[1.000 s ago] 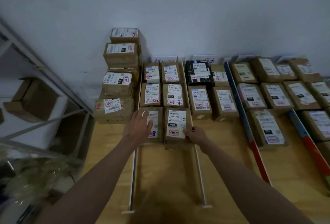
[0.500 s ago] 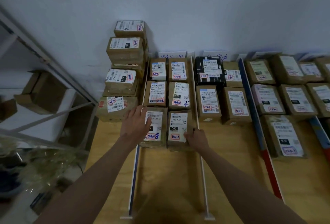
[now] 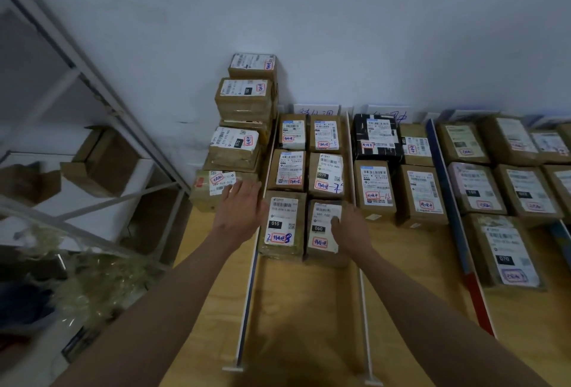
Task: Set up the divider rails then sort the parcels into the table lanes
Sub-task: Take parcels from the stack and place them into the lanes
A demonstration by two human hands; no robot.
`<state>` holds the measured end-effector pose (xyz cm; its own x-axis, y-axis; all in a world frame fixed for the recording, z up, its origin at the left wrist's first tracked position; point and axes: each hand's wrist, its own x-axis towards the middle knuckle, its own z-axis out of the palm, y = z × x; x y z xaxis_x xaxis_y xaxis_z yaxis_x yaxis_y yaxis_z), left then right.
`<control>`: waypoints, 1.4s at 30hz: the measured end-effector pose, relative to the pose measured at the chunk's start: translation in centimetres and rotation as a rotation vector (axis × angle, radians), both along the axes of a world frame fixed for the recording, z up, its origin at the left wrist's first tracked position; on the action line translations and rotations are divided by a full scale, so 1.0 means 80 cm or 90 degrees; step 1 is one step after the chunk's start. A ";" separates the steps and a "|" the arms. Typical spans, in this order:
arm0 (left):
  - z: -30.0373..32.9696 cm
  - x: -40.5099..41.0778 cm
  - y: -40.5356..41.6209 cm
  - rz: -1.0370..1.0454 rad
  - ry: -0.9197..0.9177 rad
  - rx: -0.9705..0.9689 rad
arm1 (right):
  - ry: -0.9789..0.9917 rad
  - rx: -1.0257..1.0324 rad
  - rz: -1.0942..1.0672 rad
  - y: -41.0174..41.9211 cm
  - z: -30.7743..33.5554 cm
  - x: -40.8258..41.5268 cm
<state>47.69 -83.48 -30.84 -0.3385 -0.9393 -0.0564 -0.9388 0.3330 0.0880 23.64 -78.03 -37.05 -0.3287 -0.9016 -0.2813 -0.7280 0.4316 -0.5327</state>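
Left hand flat, fingers straight, against left side of brown cardboard parcel labelled 010. Right hand gripping right edge of adjacent brown parcel labelled 060. Both between white divider rails on wooden table.

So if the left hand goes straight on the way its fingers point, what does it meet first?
Probably the bottom parcel of the stack: the left hand points at it, fingertips seemingly over its near edge already, though depth is unclear.

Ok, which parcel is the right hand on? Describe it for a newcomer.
Find the lane between the two white rails. Its nearest row holds two parcels; the right hand rests on the right one, the 060 parcel. Its neighbour reads 010.
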 end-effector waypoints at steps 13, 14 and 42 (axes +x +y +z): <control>0.014 0.159 -0.057 0.064 -0.002 -0.040 | 0.088 -0.122 0.054 -0.074 0.055 0.156; 0.012 0.169 -0.068 0.062 0.003 -0.041 | 0.085 -0.125 0.051 -0.083 0.055 0.168; -0.068 0.156 -0.260 0.032 0.365 0.068 | -0.270 -0.112 -0.145 -0.242 0.010 0.264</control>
<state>60.19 -104.32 -36.27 -0.2980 -0.9542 0.0276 -0.7461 0.2509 0.6167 44.76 -97.37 -36.23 -0.4128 -0.8657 -0.2831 -0.3296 0.4317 -0.8396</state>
